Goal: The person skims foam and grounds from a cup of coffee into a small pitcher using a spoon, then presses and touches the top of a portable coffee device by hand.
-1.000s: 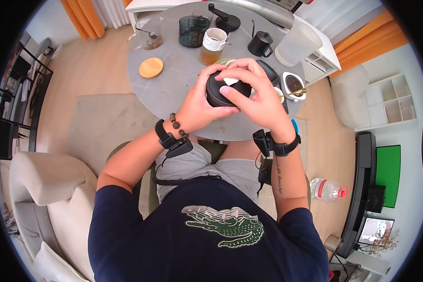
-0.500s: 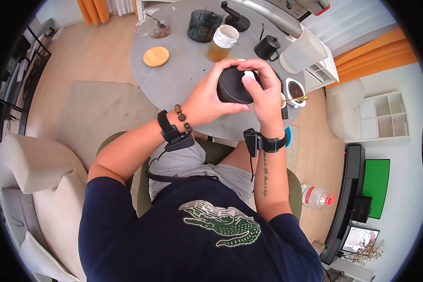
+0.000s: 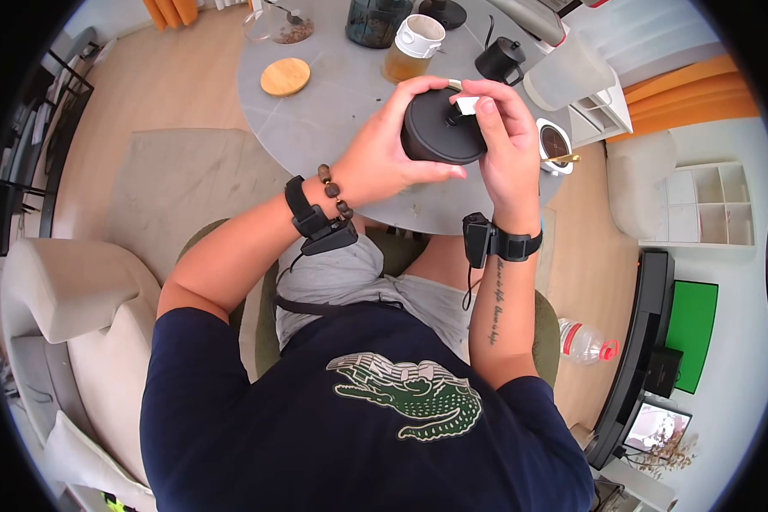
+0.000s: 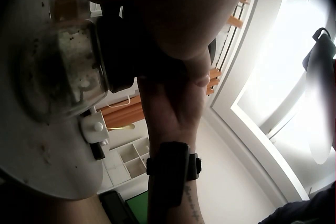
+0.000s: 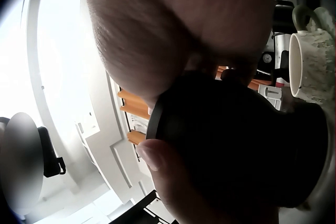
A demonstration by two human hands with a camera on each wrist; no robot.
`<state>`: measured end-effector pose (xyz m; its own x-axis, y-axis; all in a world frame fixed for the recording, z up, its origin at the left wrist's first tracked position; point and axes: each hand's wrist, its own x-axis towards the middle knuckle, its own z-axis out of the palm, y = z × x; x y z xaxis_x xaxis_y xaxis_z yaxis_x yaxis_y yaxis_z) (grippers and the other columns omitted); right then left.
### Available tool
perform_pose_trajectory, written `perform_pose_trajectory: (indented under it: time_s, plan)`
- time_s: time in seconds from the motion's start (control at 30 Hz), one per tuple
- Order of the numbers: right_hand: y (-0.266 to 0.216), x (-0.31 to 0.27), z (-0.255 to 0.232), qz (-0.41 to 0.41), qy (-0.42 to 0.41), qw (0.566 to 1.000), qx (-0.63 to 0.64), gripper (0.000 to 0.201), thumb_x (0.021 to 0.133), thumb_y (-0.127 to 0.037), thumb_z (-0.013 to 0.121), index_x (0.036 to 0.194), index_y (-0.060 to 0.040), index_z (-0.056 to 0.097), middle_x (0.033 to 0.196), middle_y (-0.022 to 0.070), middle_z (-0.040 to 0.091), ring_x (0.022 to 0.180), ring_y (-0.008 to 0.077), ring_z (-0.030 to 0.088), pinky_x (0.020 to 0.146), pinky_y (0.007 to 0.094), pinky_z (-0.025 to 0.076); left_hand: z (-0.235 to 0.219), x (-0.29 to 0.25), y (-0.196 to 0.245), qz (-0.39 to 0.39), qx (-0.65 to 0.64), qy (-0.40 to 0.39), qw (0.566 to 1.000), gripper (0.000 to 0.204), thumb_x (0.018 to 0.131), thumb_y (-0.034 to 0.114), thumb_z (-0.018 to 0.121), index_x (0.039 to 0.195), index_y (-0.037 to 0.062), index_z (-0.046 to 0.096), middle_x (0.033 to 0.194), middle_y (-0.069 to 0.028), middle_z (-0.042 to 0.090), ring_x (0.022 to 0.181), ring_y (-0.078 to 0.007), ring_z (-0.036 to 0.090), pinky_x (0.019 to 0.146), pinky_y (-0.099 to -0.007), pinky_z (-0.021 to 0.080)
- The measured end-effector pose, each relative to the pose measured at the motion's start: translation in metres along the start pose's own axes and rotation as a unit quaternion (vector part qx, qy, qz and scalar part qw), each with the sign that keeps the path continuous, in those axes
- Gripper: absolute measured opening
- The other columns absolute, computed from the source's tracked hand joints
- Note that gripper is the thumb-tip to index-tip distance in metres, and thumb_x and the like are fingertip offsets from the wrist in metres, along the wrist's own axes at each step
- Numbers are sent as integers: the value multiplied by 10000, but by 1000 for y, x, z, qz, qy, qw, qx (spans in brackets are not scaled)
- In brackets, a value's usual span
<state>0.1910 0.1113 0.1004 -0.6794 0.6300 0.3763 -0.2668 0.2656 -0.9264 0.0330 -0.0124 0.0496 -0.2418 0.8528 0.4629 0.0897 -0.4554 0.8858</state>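
Observation:
Both hands hold up a black lidded jar (image 3: 435,132) over the table. Its round flat lid faces the head camera. My left hand (image 3: 384,158) grips it from the left, thumb along the near side and fingers round the far side. On the right, my right hand (image 3: 510,141) curls round the edge, with its thumb at a small white piece (image 3: 467,106) on the lid. A clear glass section (image 4: 79,71) appears beside the black collar in the left wrist view. Dark in the right wrist view, the jar narrows at its middle and flares at one end.
On the round grey table (image 3: 333,128) stand an amber-bottomed white cup (image 3: 412,49), a wooden lid (image 3: 286,77), a black kettle (image 3: 501,61) and a white-rimmed brown dial (image 3: 555,141). A green-handled mug (image 5: 312,66) appears in the right wrist view.
Both hands and the jar have shifted right and up in the head view. The right fingers, spread over the lid before, have drawn to its right edge, so more of the lid shows.

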Motion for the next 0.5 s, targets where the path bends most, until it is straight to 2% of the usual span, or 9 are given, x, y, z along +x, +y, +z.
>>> perform_pose_trajectory:
  time_s: [0.03, 0.1, 0.2, 0.27, 0.33, 0.4, 0.43, 0.47, 0.5]
  plan:
    - [0, 2, 0, 2, -4, 1000, -3, 314, 1166, -218, 696, 1391, -2, 720, 1242, 94, 810, 1132, 128, 736, 1021, 296, 582, 0, 1, -3, -5, 2, -1, 1000, 1093, 787, 138, 1052, 1669, 108, 408, 1565, -107, 592, 1430, -210, 610, 1211, -399, 527]
    - [0, 2, -1, 2, -8, 1000, 6, 304, 1164, -203, 693, 1386, 1, 724, 1252, 98, 809, 1140, 130, 736, 1028, 298, 582, 1, 1, -11, 42, 32, 14, 999, 1073, 783, 238, 1069, 1635, 116, 428, 1512, -140, 652, 1388, -263, 671, 1173, -415, 562]
    - [-3, 3, 4, -15, -13, 1000, 25, 282, 1126, -135, 731, 1368, 11, 732, 1266, 102, 807, 1157, 142, 740, 1041, 306, 586, 1, 1, -11, 29, 38, 15, 999, 1087, 775, 239, 1074, 1637, 113, 424, 1527, -133, 649, 1372, -259, 683, 1155, -411, 579]
    - [-2, 6, 5, -60, -28, 998, -16, 307, 1070, -82, 791, 1354, 20, 733, 1268, 99, 807, 1166, 151, 741, 1036, 311, 593, 2, 3, -10, 44, 44, 15, 998, 1090, 765, 236, 1079, 1632, 114, 429, 1531, -129, 650, 1359, -256, 692, 1135, -410, 596]
    - [-2, 5, 8, -53, -5, 999, 8, 301, 1026, -58, 838, 1307, 13, 759, 1232, 88, 814, 1138, 144, 746, 1005, 314, 610, 1, 2, -5, 12, 37, 1, 999, 1112, 779, 165, 1065, 1657, 68, 391, 1557, -136, 571, 1464, -250, 585, 1216, -413, 526]
    - [-2, 2, 10, -40, -1, 999, 15, 259, 1011, -45, 850, 1258, 0, 786, 1207, 77, 816, 1098, 137, 755, 976, 318, 629, 1, 2, -5, 0, 34, -5, 999, 1116, 781, 169, 1063, 1661, 70, 384, 1566, -138, 561, 1464, -250, 584, 1213, -421, 534]
    - [-1, 2, 17, -65, 27, 997, 15, 192, 1035, -114, 845, 1191, -7, 814, 1074, 47, 822, 967, 98, 745, 864, 295, 617, 0, 3, -7, 14, 49, -2, 999, 1123, 782, 169, 1063, 1665, 70, 377, 1572, -139, 555, 1461, -252, 588, 1210, -422, 537]
    - [1, 0, 14, -62, 32, 997, 20, 192, 1035, -114, 845, 1191, -7, 814, 1074, 47, 822, 967, 98, 745, 864, 295, 617, 0, 2, -8, 28, 63, 1, 998, 1129, 783, 169, 1063, 1669, 70, 370, 1578, -140, 549, 1457, -253, 592, 1207, -424, 540]
    - [4, -1, 10, -55, 18, 998, -4, 212, 1056, -90, 811, 1240, 12, 787, 1164, 73, 811, 1074, 139, 744, 958, 316, 612, -1, 2, -8, 29, 71, -2, 997, 1136, 783, 165, 1062, 1673, 69, 363, 1590, -142, 538, 1461, -255, 590, 1210, -421, 540]
